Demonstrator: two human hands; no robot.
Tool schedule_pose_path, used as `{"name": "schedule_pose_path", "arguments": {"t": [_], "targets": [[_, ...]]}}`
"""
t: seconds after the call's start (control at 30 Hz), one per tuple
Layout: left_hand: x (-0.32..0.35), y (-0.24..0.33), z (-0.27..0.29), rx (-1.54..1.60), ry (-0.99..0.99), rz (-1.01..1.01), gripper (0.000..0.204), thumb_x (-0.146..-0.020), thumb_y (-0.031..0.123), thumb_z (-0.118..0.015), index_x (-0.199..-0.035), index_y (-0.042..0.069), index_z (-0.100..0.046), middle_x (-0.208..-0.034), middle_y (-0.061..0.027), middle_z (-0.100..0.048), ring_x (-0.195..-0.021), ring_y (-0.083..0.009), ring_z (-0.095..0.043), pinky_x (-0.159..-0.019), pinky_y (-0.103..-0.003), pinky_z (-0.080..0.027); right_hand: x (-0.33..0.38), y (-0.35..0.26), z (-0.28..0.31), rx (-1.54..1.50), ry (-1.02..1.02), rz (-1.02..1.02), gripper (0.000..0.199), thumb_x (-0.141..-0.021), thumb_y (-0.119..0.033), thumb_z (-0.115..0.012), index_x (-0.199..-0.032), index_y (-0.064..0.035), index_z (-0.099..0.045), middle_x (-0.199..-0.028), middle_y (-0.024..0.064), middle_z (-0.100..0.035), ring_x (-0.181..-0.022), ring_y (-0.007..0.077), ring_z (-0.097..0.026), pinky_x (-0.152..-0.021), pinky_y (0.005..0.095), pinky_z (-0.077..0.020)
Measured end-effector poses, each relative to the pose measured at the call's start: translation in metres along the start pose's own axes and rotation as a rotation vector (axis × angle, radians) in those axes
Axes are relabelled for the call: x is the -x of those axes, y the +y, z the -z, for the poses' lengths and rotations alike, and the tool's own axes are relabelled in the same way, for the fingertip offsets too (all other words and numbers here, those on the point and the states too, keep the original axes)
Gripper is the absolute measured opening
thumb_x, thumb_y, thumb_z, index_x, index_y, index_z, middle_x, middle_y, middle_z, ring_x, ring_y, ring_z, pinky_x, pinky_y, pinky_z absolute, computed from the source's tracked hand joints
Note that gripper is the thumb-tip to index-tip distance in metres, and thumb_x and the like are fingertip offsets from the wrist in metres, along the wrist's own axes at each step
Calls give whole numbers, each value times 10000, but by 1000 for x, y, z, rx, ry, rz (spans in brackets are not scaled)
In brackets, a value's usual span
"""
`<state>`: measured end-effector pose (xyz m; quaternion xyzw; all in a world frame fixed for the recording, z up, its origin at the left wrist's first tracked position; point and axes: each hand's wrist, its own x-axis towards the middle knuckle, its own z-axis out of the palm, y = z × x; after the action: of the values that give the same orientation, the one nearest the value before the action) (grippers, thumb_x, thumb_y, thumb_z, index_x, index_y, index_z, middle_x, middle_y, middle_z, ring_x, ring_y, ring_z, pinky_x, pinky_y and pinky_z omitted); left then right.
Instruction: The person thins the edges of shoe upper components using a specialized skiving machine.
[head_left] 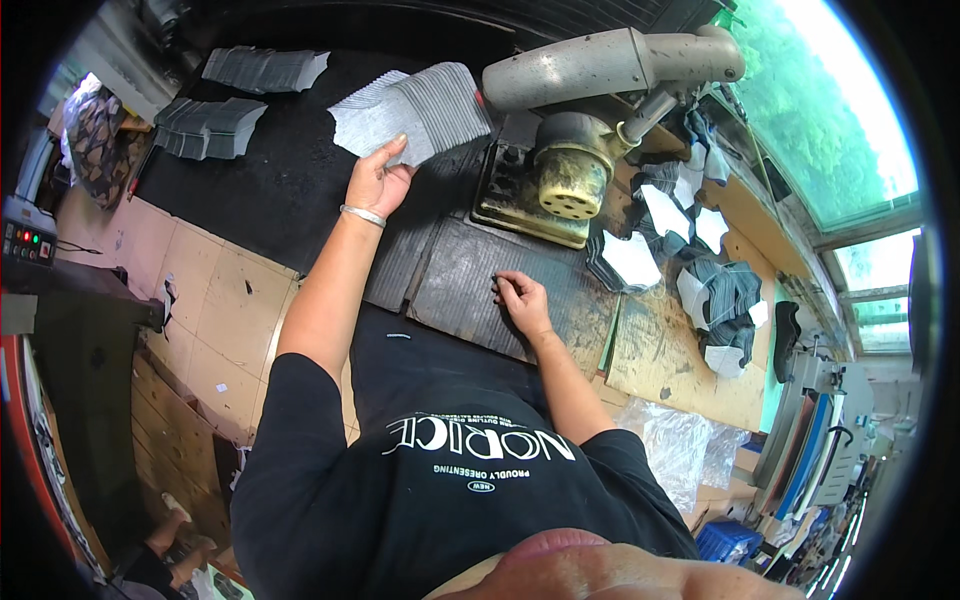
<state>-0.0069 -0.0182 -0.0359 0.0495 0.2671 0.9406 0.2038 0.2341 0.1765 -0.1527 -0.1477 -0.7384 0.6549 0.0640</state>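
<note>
Left hand (378, 178) clamping on a fanned stack of grey cut pieces (415, 108), lifted at about 11 o'clock from the right hand (520, 298); long axis of the stack running from 8 to 2 o'clock. Right hand resting on the dark ribbed mat (470, 270) of the tabletop (680, 350), fingertips pinching together, possibly on something very small, not possible to tell. Stack looking thin, layered, felt-like. Standing just beyond at 1 o'clock: worn metal press machine (575, 120). Lying further right: loose grey and white pieces (700, 270).
</note>
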Motion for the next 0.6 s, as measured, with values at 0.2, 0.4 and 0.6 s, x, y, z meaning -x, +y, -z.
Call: {"name": "schedule_pose_path", "arguments": {"t": [0.2,0.4,0.6], "targets": [[-4,8,5,-18,16,7,311,-836,5,-610,-1136,-31,-539,-1127,-124,-594,-1099,-252,-560,-1001,-409,-415,2,0,-2,8,17,1,189,-895,-93,-572,-1012,37,-645,-772,79,-677,-650,99,-634,-618,239,-517],[14,1,18,-180,-78,68,259,-819,18,-648,-1072,30,-595,-1030,-69,-627,-1004,-203,-595,-932,-365,-444,2,-4,1,-95,-28,-63,236,-895,-126,-594,-1065,34,-632,-863,90,-679,-715,120,-642,-660,239,-518],[56,-12,-3,-313,-136,184,329,-808,17,-661,-1125,45,-576,-1020,-43,-627,-972,-167,-605,-887,-341,-468,-44,-60,16,-519,-185,-46,524,-947,-335,-508,-1317,33,-455,-1210,121,-584,-1092,195,-569,-914,319,-456]]}}
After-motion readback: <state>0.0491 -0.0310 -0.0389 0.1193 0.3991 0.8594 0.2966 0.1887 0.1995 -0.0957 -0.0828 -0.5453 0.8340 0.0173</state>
